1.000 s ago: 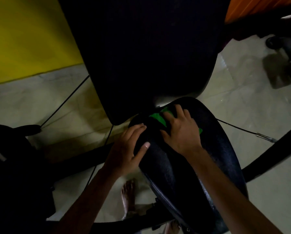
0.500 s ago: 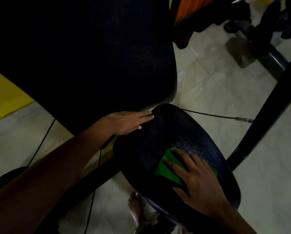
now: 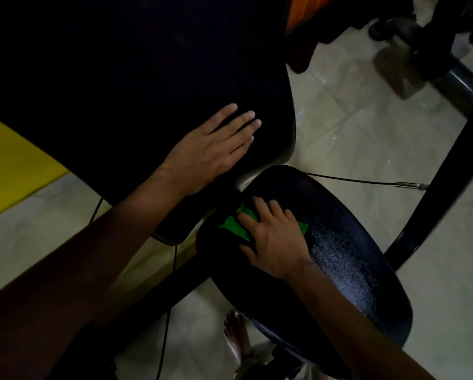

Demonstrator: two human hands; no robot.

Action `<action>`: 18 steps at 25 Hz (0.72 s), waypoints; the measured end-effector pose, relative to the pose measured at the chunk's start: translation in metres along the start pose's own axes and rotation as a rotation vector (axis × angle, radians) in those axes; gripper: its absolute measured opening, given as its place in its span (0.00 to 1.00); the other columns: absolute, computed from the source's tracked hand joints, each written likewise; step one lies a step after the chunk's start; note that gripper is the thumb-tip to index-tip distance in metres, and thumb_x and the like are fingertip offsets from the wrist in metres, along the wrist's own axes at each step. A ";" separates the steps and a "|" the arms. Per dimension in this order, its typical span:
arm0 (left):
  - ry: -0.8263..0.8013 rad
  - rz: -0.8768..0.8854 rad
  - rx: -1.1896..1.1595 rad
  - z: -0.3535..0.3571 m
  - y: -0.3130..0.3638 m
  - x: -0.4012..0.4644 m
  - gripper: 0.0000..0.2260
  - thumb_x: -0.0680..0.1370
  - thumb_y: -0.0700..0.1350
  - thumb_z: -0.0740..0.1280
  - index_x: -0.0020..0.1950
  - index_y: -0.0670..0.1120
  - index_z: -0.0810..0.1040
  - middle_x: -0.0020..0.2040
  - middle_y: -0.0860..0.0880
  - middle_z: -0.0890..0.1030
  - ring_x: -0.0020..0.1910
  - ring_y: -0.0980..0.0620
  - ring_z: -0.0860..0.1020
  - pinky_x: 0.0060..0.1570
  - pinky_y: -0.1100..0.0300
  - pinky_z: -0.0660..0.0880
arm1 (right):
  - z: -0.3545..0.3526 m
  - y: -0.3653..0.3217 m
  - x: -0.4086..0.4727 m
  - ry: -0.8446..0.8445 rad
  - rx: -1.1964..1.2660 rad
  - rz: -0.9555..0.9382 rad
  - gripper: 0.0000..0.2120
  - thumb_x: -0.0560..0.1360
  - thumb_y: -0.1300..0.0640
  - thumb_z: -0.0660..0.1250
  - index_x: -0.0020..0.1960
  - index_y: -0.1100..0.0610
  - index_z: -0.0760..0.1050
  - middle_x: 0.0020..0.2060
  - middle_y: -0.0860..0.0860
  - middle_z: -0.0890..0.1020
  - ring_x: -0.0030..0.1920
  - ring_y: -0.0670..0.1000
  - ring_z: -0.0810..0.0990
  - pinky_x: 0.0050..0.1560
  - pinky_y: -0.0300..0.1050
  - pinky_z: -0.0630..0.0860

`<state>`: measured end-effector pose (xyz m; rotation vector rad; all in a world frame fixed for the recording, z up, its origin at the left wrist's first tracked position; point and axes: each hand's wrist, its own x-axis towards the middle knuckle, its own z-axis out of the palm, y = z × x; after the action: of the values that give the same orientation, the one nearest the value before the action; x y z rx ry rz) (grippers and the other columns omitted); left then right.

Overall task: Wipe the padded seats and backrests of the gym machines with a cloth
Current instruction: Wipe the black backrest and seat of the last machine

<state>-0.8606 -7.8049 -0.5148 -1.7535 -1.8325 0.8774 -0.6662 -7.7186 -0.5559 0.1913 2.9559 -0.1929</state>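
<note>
Head view, dim gym. Black padded backrest fills the upper left, tilted, with its lower edge just above the rear of the black padded seat. Pale tiled floor below, a dark frame bar to the right, a thin cable running past the seat. Left hand lies flat on the backrest, fingers straight and close together, likely bracing the body or steadying the pad. Right hand presses a green cloth onto the seat's rear end, fingers spread over it, probably to keep the cloth flat. Seat surface right of the hand glistens, looks damp. A bare foot stands under the seat.
</note>
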 end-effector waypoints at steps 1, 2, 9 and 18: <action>-0.016 -0.012 -0.006 0.000 -0.002 -0.004 0.29 0.78 0.49 0.61 0.76 0.42 0.56 0.78 0.40 0.52 0.77 0.41 0.49 0.73 0.41 0.41 | 0.000 0.000 -0.002 0.010 0.007 -0.002 0.28 0.60 0.40 0.72 0.57 0.49 0.75 0.58 0.58 0.76 0.49 0.60 0.76 0.42 0.51 0.74; -0.028 -0.009 -0.004 -0.001 -0.003 -0.005 0.29 0.78 0.49 0.61 0.76 0.42 0.56 0.78 0.40 0.52 0.77 0.41 0.50 0.73 0.42 0.41 | 0.001 0.000 -0.010 0.013 0.012 -0.016 0.28 0.60 0.40 0.72 0.57 0.49 0.74 0.58 0.57 0.76 0.49 0.59 0.76 0.41 0.50 0.74; -0.036 -0.094 0.056 -0.006 -0.007 -0.025 0.31 0.79 0.53 0.60 0.77 0.43 0.51 0.78 0.41 0.48 0.77 0.41 0.46 0.72 0.42 0.39 | -0.003 -0.002 0.000 -0.022 0.000 -0.039 0.29 0.63 0.41 0.72 0.61 0.50 0.73 0.61 0.58 0.73 0.54 0.61 0.75 0.45 0.53 0.74; 0.003 -0.400 0.082 -0.016 -0.003 -0.066 0.34 0.79 0.60 0.53 0.79 0.46 0.44 0.79 0.46 0.46 0.77 0.45 0.48 0.69 0.40 0.37 | 0.000 -0.040 0.023 -0.158 0.001 -0.513 0.26 0.67 0.40 0.69 0.63 0.47 0.74 0.62 0.56 0.71 0.56 0.59 0.72 0.48 0.51 0.72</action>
<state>-0.8454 -7.8676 -0.4946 -1.2722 -2.0165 0.7727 -0.6946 -7.7554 -0.5552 -0.5604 2.7836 -0.2595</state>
